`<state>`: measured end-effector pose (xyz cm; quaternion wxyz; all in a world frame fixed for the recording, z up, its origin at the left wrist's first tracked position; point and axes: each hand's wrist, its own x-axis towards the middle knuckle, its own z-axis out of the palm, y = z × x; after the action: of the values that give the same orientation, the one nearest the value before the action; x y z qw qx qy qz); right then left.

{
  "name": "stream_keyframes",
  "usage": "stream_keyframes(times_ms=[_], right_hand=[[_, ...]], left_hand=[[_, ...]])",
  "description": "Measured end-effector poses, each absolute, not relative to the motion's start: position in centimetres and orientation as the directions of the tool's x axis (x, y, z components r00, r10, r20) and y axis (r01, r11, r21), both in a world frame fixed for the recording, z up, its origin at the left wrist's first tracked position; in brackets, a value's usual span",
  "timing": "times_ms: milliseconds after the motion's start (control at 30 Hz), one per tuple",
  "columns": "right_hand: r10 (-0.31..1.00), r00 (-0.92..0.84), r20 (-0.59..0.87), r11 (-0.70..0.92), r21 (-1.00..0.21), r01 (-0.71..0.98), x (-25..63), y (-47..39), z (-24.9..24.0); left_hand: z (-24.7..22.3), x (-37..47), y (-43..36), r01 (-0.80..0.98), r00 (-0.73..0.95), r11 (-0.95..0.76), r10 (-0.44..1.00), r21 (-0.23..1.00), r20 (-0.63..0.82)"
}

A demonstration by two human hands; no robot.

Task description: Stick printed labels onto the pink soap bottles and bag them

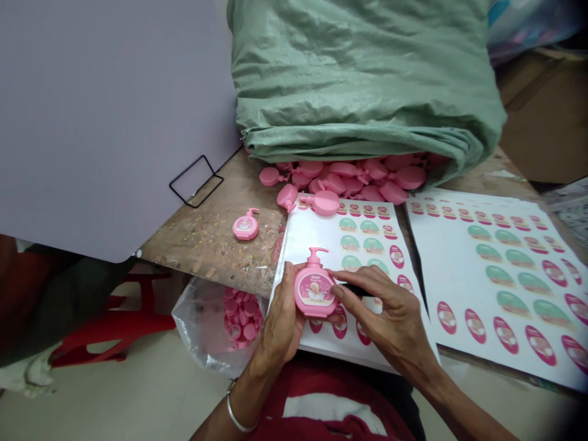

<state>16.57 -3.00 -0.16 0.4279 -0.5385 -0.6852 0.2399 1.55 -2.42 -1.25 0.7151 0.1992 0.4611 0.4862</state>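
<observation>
A pink toy pump bottle (315, 288) with an oval baby-in-a-bath label stands upright in my left hand (285, 312), which is closed around its side and base. My right hand (390, 312) has its thumb and forefinger at the right edge of the label. A slim black tool (357, 290) sticks out from that same hand; its exact kind is hidden by the fingers. Underneath both hands lies a sticker sheet (316, 229) with pink and green labels, partly peeled bare. Another labelled pink bottle (246, 227) rests on the table to the left.
A large green sack (367, 73) spills many plain pink bottles (353, 177) onto the table. More sticker sheets (441, 263) lie at the right. Below the table edge, a clear plastic bag (202, 324) holds pink pieces. A grey panel (105, 122) and black wire stand (196, 181) are at left.
</observation>
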Motion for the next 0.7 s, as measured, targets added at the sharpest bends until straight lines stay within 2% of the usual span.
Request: stream_keyframes(times_ms=[267, 433, 533, 600, 700], right_hand=[[0.942, -0.048, 0.331, 0.301, -0.778, 0.552, 16.51, -2.65, -0.07], [0.944, -0.057, 0.324, 0.299, -0.775, 0.557, 16.31, -2.56, -0.10], [0.933, -0.067, 0.352, 0.324, -0.747, 0.581, 16.28, -2.46, -0.18], [0.906, -0.111, 0.407, 0.381, -0.675, 0.633, 16.53, -2.33, -0.27], [0.871, -0.151, 0.467, 0.380, -0.446, 0.810, 17.18, -2.03, -0.54]], left_hand=[[-1.27, 1.45, -2.19, -0.502, 0.113, 0.445, 0.884, 0.741, -0.454], [-1.02, 1.41, -2.03, -0.540, 0.149, 0.463, 0.875, 0.703, -0.461], [-1.03, 1.23, -2.19, -0.504, 0.177, 0.443, 0.893, 0.741, -0.414], [-1.23, 1.04, -2.37, -0.440, 0.172, 0.408, 0.913, 0.800, -0.370], [-1.54, 0.76, -2.56, -0.382, 0.173, 0.399, 0.917, 0.834, -0.359]])
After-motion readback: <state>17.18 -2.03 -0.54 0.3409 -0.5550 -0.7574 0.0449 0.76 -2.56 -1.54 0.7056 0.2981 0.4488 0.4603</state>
